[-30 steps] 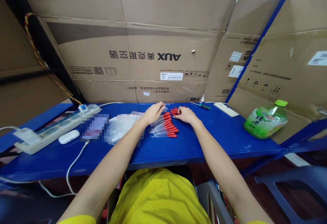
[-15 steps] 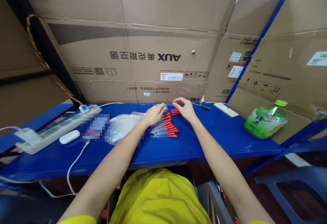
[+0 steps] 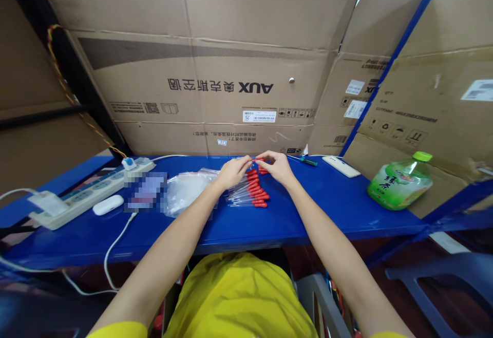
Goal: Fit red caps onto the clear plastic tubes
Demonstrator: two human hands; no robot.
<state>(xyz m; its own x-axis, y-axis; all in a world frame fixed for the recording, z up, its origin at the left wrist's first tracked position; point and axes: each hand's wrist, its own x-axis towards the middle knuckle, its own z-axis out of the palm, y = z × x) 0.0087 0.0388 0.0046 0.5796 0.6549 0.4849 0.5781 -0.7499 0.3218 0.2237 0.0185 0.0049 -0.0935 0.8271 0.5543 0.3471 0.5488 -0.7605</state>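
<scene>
At the back middle of the table my left hand (image 3: 233,172) is closed, its fingertips pinched on the end of a thin clear dropper tube. My right hand (image 3: 278,167) is closed on a red rubber bulb (image 3: 259,160), right at the left fingertips. Whether the bulb sits on the tube is too small to tell. Just below both hands lies a row of clear droppers with red bulbs (image 3: 257,190), bulbs to the right. A few loose red bulbs (image 3: 263,170) show under my right hand, which covers part of that pile.
Clear plastic bags (image 3: 187,194) lie left of the droppers, beside a blurred-out phone (image 3: 148,191). Farther left are a white case (image 3: 108,205) and a power strip (image 3: 94,194). To the right are a green screwdriver (image 3: 308,161), a white flat device (image 3: 341,166) and a green bottle (image 3: 400,184).
My right hand has moved left with the red bulb, closing the gap to my left hand. It now covers more of the loose bulbs. The left hand has hardly moved.
</scene>
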